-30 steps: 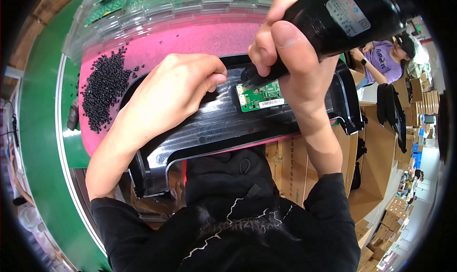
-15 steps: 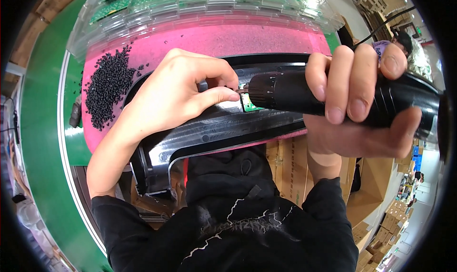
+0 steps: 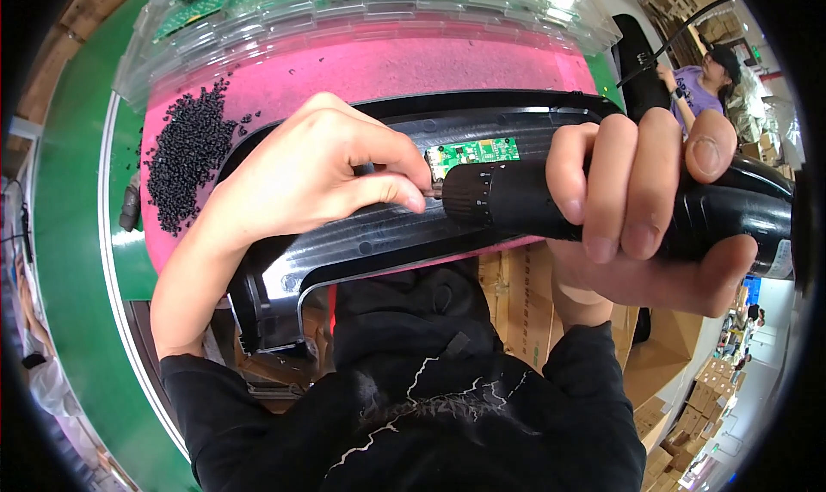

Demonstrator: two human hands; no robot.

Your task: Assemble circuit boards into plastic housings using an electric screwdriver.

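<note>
My right hand (image 3: 641, 204) is wrapped round a black electric screwdriver (image 3: 525, 201), which lies almost level and points left. At its bit (image 3: 437, 191), my left hand (image 3: 323, 169) is closed, thumb and forefinger pinched together; whatever small piece they hold is hidden. Just beyond the driver's nose, a green circuit board (image 3: 482, 151) lies in a long black plastic housing (image 3: 361, 247). Both hands hover over this housing, and the bit is on the near side of the board. My left forearm covers part of the housing's left end.
A heap of small black screw-like pieces (image 3: 185, 161) lies on the pink mat (image 3: 344, 66) at the left. Clear plastic trays (image 3: 370, 10) with green boards are stacked at the back. Cardboard boxes (image 3: 525, 303) stand below right. A person in purple (image 3: 701, 88) is at the far right.
The screwdriver and my pinched left fingers have shifted slightly toward me, uncovering more of the circuit board. The person in purple shows more fully.
</note>
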